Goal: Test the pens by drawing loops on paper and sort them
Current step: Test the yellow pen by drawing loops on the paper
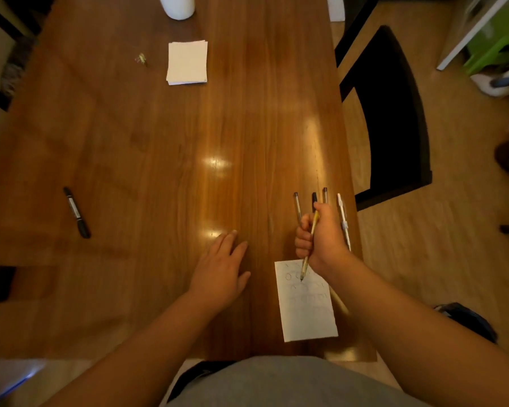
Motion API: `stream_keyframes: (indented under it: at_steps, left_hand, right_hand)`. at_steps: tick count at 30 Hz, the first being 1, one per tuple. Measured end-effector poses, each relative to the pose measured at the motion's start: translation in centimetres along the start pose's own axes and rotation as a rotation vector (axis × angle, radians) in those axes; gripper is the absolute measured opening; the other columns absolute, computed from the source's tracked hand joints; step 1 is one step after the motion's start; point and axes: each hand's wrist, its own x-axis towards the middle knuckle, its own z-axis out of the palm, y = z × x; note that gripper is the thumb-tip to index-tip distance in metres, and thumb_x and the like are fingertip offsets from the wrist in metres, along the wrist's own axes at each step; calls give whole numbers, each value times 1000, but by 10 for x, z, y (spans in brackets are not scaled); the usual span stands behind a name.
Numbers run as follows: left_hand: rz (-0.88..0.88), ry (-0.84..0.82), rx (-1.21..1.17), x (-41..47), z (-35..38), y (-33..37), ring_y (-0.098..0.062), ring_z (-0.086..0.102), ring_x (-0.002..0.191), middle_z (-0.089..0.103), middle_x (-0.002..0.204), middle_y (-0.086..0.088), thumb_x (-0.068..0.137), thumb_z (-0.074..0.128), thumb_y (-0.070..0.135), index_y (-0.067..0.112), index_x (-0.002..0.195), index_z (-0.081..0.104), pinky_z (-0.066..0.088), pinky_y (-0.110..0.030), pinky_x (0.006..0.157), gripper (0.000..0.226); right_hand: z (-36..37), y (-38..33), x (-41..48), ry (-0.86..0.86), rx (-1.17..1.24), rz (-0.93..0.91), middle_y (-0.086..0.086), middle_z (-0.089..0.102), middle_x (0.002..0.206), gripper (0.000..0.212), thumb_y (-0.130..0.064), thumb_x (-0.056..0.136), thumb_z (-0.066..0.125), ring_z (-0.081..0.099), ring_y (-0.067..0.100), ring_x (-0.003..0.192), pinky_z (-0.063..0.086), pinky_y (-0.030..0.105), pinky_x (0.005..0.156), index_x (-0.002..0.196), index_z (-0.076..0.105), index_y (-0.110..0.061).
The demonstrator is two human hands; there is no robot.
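Pen (309,245) light, stiff, likely slick; best pinched low near the tip. Right hand (321,239) grips it mid-barrel, tip on paper (306,309). Left hand (221,268) lies flat, holding nothing, on desk (159,142) left of paper. Spare pens (297,207) beyond paper, partly hidden. Loops faint, hard to read.

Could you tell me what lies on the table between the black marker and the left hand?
Nothing: the head view shows only bare wooden table between the black marker and the left hand.

Home dining room: long wooden table (147,136), dark chair (391,118), wood-look floor (459,218).
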Motion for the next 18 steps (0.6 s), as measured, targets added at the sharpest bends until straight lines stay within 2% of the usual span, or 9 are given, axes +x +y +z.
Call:
stream_keyframes:
  at_steps: [2, 5, 8, 10, 13, 15, 18]
  left_hand:
    - [-15, -8, 10, 13, -1, -10, -24, 1, 148, 4, 162, -2, 92, 47, 55, 30, 151, 15, 13, -44, 120, 72]
    - [-29, 7, 3, 22, -1, -20, -24, 6, 148, 7, 161, -2, 91, 46, 58, 32, 151, 14, 14, -45, 119, 73]
    - [-8, 40, 33, 22, 3, -26, -24, 13, 146, 14, 161, -2, 90, 43, 60, 33, 151, 18, 16, -45, 116, 71]
    - [-3, 53, 45, 21, 5, -28, -24, 15, 146, 16, 160, -2, 89, 42, 61, 33, 150, 19, 18, -44, 114, 71]
    - [1, 70, 50, 21, 6, -29, -25, 21, 145, 22, 159, -2, 88, 46, 61, 32, 149, 25, 22, -45, 112, 71]
    - [7, 85, 63, 21, 6, -30, -25, 25, 143, 27, 157, -4, 87, 47, 60, 31, 148, 30, 24, -44, 109, 70]
    - [16, 102, 66, 19, 6, -30, -25, 28, 142, 29, 156, -4, 87, 48, 60, 30, 147, 32, 25, -44, 108, 69]
  right_hand:
    - [11, -6, 15, 34, -44, -19, 0, 38, 50, 58, -62, 95, 36, 33, 13, 42, 26, 25, 41, 59, 48, -18]
    - [26, -13, 32, 108, -191, -87, -2, 42, 54, 57, -67, 94, 33, 39, 12, 46, 33, 26, 44, 72, 52, -17]
    - [38, -15, 45, 125, -349, -229, -3, 56, 66, 34, -43, 101, 43, 52, 11, 58, 44, 23, 50, 89, 62, -17]
    - [43, -13, 50, 110, -497, -357, -4, 66, 74, 18, -31, 98, 54, 61, 7, 62, 49, 15, 50, 88, 66, -21]
    - [45, -8, 55, 169, -780, -494, -9, 66, 75, 12, -32, 93, 63, 61, -6, 63, 41, 7, 41, 83, 66, -27]
    - [45, -5, 60, 219, -948, -510, -13, 63, 72, 9, -35, 93, 63, 61, -1, 60, 38, 10, 39, 85, 66, -30]
    - [43, -1, 63, 291, -1129, -524, -12, 63, 77, 12, -37, 93, 62, 58, 4, 63, 46, 21, 50, 95, 70, -27]
